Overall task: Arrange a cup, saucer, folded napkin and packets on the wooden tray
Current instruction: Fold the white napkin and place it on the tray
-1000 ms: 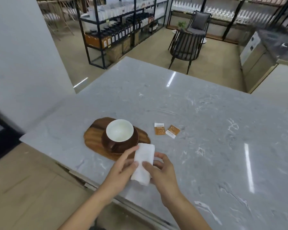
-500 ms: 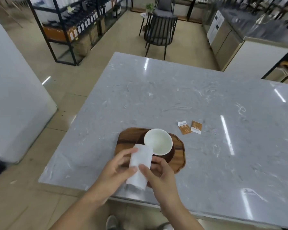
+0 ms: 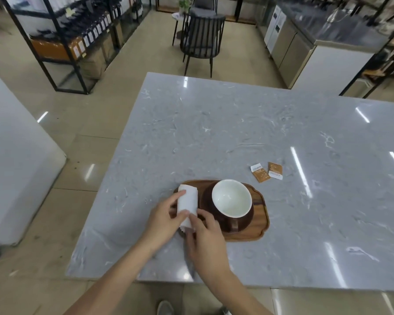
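A wooden tray (image 3: 258, 226) lies on the grey marble counter (image 3: 237, 137). On it stands a brown cup (image 3: 232, 198) with a white inside, on a dark brown saucer (image 3: 246, 225). A white folded napkin (image 3: 188, 201) rests on the tray's left end, beside the saucer. My left hand (image 3: 164, 218) pinches the napkin from the left. My right hand (image 3: 205, 237) holds its near end. Two brown and white packets (image 3: 267, 172) lie on the counter, beyond the tray to the right.
A black chair (image 3: 201, 35) stands beyond the counter's far edge. Black shelving with bottles and boxes (image 3: 77, 42) fills the back left. A steel counter unit (image 3: 316, 48) is at the back right. A white block (image 3: 14, 155) stands on the left floor.
Both hands carried the napkin from the tray's near side across to its left end. The view swung, so the tray sits further right in the frame.
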A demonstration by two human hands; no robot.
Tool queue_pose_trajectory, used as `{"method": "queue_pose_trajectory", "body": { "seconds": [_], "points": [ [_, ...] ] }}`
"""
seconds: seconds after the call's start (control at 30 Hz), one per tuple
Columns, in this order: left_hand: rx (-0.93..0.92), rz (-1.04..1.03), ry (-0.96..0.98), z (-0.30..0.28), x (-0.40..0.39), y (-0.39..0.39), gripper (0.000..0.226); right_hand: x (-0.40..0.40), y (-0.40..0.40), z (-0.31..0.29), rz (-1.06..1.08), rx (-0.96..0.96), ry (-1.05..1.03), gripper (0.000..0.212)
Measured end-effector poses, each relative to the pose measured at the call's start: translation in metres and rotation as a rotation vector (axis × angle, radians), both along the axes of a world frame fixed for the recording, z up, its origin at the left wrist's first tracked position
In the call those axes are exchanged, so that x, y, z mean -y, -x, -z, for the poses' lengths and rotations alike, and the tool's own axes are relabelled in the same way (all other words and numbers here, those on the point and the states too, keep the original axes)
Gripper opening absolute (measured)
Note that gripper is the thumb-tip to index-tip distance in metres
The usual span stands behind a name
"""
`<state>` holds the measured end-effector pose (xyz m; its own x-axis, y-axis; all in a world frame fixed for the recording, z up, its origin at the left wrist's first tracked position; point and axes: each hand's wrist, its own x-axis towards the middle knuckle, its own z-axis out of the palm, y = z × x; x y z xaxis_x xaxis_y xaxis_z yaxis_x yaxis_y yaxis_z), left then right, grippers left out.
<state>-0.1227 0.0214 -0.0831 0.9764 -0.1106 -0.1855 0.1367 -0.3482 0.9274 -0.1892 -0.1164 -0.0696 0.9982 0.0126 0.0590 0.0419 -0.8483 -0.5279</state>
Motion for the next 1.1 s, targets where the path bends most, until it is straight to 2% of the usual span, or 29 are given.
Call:
{"method": "queue_pose_trajectory", "body": {
  "seconds": [0.13, 0.27, 0.4, 0.57, 0.73, 0.93, 1.1],
  "points": [
    [0.301, 0.128, -0.475, 0.006, -0.005, 0.000, 0.042, 0.006, 0.003, 0.010, 0.011, 0.154, 0.166, 0.050],
    [0.417, 0.356, -0.597, 0.012, -0.023, -0.005, 0.057, 0.017, 0.006, 0.020, -0.056, 0.258, 0.218, 0.056],
    [0.417, 0.523, -0.617, 0.019, -0.023, -0.014, 0.056, 0.020, 0.012, 0.032, -0.073, 0.257, 0.224, 0.054],
    [0.440, 0.556, -0.685, 0.018, -0.022, -0.021, 0.066, 0.023, 0.021, 0.046, -0.063, 0.223, 0.217, 0.052],
    [0.426, 0.530, -0.694, 0.014, -0.020, -0.018, 0.063, 0.022, 0.024, 0.048, -0.054, 0.199, 0.209, 0.056],
    [0.385, 0.443, -0.566, 0.001, -0.016, -0.008, 0.056, 0.028, 0.028, 0.036, -0.094, 0.229, 0.103, 0.055],
    [0.439, 0.426, -0.465, -0.025, -0.008, -0.005, 0.056, 0.045, 0.028, 0.002, -0.141, 0.319, -0.043, 0.038]
  ]
}}
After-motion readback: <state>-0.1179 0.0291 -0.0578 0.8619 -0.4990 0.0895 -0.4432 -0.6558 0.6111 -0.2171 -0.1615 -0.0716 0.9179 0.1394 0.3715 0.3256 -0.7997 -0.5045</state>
